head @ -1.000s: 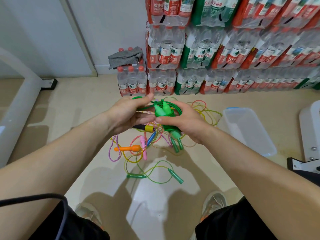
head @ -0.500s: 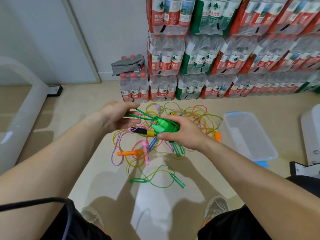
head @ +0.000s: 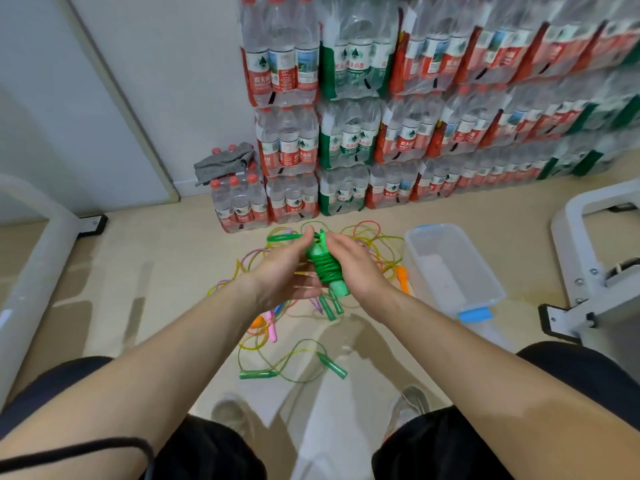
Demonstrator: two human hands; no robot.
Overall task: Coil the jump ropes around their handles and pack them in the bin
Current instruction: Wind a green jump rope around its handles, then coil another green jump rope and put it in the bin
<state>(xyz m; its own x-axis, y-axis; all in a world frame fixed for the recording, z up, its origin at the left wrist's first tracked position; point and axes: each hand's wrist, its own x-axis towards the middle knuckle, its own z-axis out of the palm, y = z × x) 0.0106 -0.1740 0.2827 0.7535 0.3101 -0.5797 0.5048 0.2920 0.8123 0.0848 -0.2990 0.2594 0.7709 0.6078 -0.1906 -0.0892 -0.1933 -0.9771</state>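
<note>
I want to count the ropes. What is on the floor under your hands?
Tangled jump ropes: a pink handle, an orange handle and green handles peek out. The left hand, the right hand and the coiled green rope they hold hide its middle.

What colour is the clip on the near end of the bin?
The clip is light blue; the head view shows it best.

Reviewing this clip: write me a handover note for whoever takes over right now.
Left hand: pinches the free cord of the green jump rope.
Right hand: grips its handles, with the cord mostly coiled round them.
Bin: on the floor to the right, no rope seen inside.
To do: finish this coil, bin it, then coil the loose ropes on the floor.
</note>
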